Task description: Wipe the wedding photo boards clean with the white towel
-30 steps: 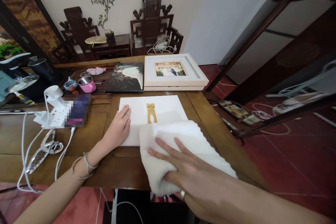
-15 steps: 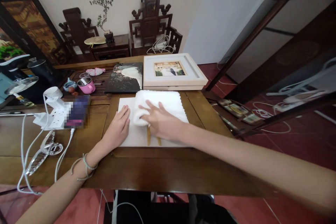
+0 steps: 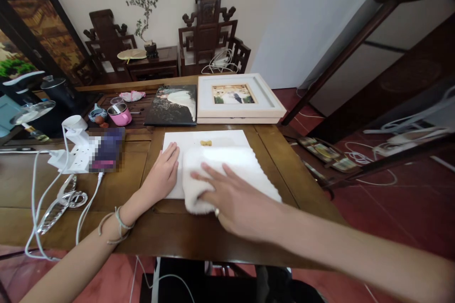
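A white board point(image 3: 227, 138) lies flat on the wooden table, with a small yellow bow-shaped mark or piece on its upper part. My left hand point(image 3: 164, 170) rests on the board's left edge, fingers stretched out and side by side, holding nothing. Bunched under my right hand point(image 3: 232, 199) is a fluffy white towel point(image 3: 227, 156), which covers the lower right of the board and hangs past its near edge. The right fingers are spread over the towel and press on it, with the thumb by a fold. What lies beneath the towel is hidden.
Behind the board are a dark picture panel point(image 3: 170, 106) and a framed photo in a pale box frame point(image 3: 241, 109). To the left lie a white power strip point(image 3: 80, 158) with cables, a phone point(image 3: 108, 149), a clear hair claw point(image 3: 62, 203) and a pink cup point(image 3: 120, 114).
My right hand has drawn the towel toward me, uncovering the board's far part and the yellow mark. The left hand stays on the board's left edge. The view has shifted slightly.
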Tool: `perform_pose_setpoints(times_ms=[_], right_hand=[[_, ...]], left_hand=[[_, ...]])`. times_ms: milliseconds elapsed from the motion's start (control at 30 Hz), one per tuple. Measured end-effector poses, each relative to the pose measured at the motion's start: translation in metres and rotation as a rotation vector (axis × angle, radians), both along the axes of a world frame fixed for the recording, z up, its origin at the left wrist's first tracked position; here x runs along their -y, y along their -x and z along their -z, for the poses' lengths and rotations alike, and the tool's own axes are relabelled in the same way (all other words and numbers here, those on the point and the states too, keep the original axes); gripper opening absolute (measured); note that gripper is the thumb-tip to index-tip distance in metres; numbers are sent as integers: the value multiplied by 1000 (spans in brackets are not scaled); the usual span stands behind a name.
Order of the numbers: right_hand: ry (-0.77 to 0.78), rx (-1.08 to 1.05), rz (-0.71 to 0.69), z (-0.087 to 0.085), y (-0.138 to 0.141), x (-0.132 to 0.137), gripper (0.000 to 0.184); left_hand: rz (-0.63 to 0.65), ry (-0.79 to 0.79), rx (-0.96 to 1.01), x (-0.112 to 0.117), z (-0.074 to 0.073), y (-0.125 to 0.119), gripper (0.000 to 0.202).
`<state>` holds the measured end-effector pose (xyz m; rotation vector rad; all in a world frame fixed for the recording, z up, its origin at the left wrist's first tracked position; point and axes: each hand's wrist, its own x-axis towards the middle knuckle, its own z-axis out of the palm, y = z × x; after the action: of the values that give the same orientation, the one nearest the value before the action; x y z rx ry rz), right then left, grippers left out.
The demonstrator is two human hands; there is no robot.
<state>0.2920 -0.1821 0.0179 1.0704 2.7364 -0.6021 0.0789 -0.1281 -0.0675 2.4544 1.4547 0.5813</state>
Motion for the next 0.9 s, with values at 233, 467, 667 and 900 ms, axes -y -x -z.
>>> perform_pose_setpoints(times_ms=[233,467,667,900], right_hand=[[-189,-15,157,13,11,-76,51],[-230,46,-42,25,32,-33,45],[-86,-214,-359,4,5,7,34],[-18,-243,-127,-12,-26,-29,45]], left_hand=[[-12,42,69,0,-2,-1,48],[-228,139,467,-2,-19,-3,50],[-230,115,533,0,-23,-3,48],[-79,-5,192,3,-14,-7,42]])
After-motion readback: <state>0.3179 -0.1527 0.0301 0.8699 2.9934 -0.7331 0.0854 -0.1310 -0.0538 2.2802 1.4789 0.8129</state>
